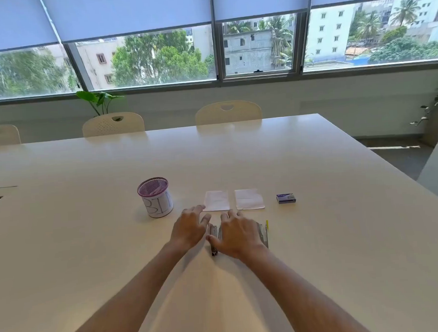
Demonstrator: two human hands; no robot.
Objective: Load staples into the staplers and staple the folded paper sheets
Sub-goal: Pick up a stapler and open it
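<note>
Broad white table (pixel 319 236) under a row of windows (pixel 155 59), blinds half down, pale chairs (pixel 228 112) pushed in along the far edge. Reached out over the near middle with both arms. Left hand (pixel 189 228) lay flat with fingers spread, tips just short of one folded paper sheet (pixel 216 200). Right hand (pixel 239 235) rested loosely spread over a metal stapler (pixel 213 239), covering most of it. Second stapler (pixel 263 233) peeked out just beside that hand. Another folded sheet (pixel 249 199) sat right of the first. Small blue staple box (pixel 286 198) stood farther right. Purple mesh cup (pixel 155 196) waited off to the left.
</note>
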